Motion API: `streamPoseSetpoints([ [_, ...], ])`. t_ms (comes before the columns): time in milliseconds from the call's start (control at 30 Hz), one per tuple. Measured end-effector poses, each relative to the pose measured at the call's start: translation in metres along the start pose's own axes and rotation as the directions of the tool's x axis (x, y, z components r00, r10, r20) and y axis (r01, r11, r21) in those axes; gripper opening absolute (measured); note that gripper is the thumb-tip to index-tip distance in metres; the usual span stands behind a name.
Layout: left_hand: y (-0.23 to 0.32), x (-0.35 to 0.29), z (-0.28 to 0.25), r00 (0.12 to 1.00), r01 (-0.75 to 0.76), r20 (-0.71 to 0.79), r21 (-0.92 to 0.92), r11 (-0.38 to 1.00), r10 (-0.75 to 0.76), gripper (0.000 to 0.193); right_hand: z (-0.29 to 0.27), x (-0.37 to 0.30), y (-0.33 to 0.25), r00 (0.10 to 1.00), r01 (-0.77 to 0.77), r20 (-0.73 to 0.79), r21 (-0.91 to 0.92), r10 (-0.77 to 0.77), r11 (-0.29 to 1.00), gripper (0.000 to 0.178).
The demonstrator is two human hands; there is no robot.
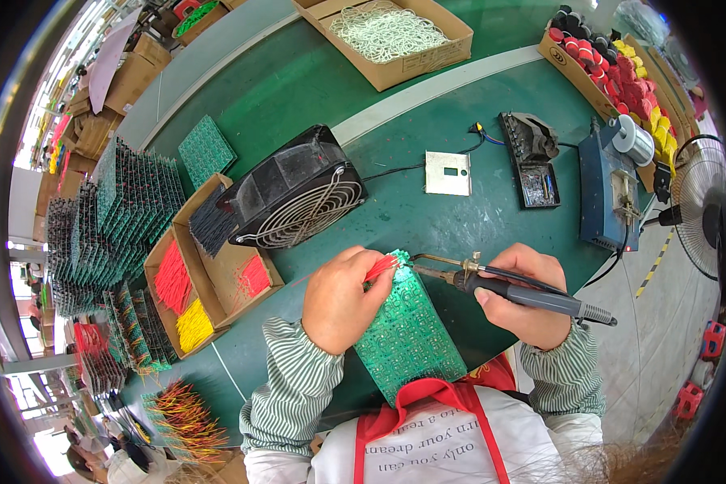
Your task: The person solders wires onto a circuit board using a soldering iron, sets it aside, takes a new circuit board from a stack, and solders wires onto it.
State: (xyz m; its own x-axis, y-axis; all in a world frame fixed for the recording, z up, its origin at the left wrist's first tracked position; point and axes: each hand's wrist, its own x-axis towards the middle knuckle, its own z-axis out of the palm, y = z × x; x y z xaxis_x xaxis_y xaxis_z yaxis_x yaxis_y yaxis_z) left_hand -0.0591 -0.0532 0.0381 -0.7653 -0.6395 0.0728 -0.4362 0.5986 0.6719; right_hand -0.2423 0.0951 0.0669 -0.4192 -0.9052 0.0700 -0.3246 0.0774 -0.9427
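Note:
My left hand is closed around a small bunch of thin red wires, held at the far edge of a green circuit board panel. The panel lies partly on the table, close to my body. In my right hand is a soldering iron with a dark handle, its tip pointing left at the panel's far edge. A thin feed tube runs along the iron to the same spot. Fingers and wires hide the exact contact there.
A black fan stands beyond my left hand. Left of it is a cardboard box of red, yellow and black wires, then board stacks. To the right stand a blue solder feeder with a spool and a small black tray.

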Motion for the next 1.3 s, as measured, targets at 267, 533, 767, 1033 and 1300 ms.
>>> streamPoseSetpoints([
  [267, 0.000, -0.001, 0.002, 1.000, -0.008, -0.015, 0.002, 1.000, 0.008, 0.012, -0.008, -0.004, -0.004, 1.000, -0.019, -0.003, 0.004, 0.019, 1.000, 0.018],
  [533, 0.000, -0.009, -0.025, 0.996, -0.088, -0.026, 0.086, 0.992, 0.091, 0.011, -0.011, -0.015, -0.007, 0.999, 0.047, -0.005, -0.035, -0.047, 0.998, 0.018],
  [767, -0.006, -0.065, -0.066, 0.965, 0.108, -0.259, 0.301, 0.947, -0.027, 0.008, 0.001, -0.031, -0.010, 0.988, 0.129, 0.086, -0.010, -0.127, 0.992, 0.018],
  [1033, -0.011, -0.083, -0.028, 0.979, 0.176, -0.074, -0.158, 0.972, -0.190, 0.009, 0.031, -0.030, -0.015, 0.962, 0.140, 0.226, 0.071, -0.153, 0.988, 0.017],
  [1300, -0.019, -0.079, -0.029, 0.990, 0.143, 0.011, -0.178, 0.974, -0.144, 0.012, 0.039, -0.025, -0.011, 0.964, 0.123, 0.232, 0.053, -0.132, 0.991, 0.019],
])
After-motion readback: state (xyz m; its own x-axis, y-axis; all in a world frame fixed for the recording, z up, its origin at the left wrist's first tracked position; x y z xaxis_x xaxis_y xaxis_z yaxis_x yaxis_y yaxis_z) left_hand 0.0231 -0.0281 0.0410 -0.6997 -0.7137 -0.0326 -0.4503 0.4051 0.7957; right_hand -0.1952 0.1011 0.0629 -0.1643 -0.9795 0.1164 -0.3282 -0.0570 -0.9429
